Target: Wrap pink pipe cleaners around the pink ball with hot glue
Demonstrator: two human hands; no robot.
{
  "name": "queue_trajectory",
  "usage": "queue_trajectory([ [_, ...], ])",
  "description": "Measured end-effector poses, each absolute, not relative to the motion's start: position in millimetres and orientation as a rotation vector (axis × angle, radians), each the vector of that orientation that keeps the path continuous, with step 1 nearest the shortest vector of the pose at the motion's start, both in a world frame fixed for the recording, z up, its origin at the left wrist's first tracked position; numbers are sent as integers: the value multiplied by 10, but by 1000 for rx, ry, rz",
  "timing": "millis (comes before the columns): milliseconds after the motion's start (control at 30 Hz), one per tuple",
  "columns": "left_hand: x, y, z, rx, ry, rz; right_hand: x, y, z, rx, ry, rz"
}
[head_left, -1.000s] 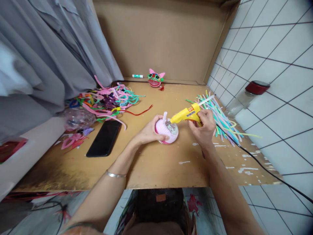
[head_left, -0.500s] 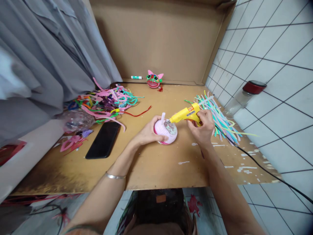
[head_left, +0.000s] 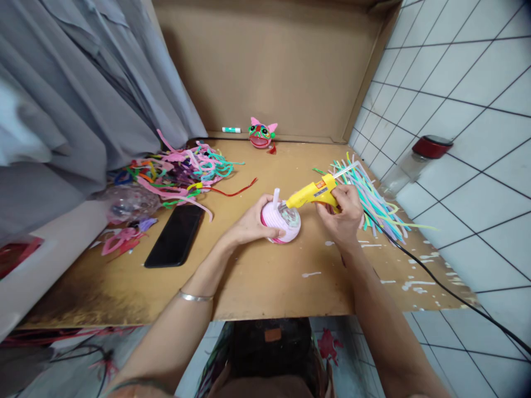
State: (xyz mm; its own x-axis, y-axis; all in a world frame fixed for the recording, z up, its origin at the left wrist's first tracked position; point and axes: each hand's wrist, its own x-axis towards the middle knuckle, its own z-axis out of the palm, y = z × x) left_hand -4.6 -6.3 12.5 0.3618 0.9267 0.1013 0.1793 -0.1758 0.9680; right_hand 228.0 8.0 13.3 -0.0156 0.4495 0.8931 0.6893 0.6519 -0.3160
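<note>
My left hand (head_left: 254, 222) is closed around a round ball wrapped in pale pink pipe cleaner (head_left: 274, 222), with a darker pink band at its left and lower side. A loose pipe cleaner end sticks up from its top, and a bare clear patch shows at its upper right. Wrapped round the handle of a yellow hot glue gun (head_left: 313, 193), my right hand (head_left: 342, 213) points the nozzle at that bare patch. Whether the tip touches the ball I cannot tell. A clear glue stick (head_left: 345, 170) juts from the gun's back.
Tangled pipe cleaners (head_left: 186, 168) and a black phone (head_left: 174, 236) lie left; straight pipe cleaners (head_left: 373, 199) lie right, beside a red-lidded jar (head_left: 410, 163). A colourful cat-eared head (head_left: 260, 134) and glue tube (head_left: 231, 130) stand at the back. The gun's black cord (head_left: 431, 271) trails right.
The glue gun has shifted slightly left and down, its nozzle now lower against the ball's bare patch. My left hand and the ball stay almost still.
</note>
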Motion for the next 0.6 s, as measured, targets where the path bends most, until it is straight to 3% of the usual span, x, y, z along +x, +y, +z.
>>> queue_trajectory([
  [600, -54, -53, 111, 1620, 979, 940, 2282, 88, 143, -1033, -1611, -275],
])
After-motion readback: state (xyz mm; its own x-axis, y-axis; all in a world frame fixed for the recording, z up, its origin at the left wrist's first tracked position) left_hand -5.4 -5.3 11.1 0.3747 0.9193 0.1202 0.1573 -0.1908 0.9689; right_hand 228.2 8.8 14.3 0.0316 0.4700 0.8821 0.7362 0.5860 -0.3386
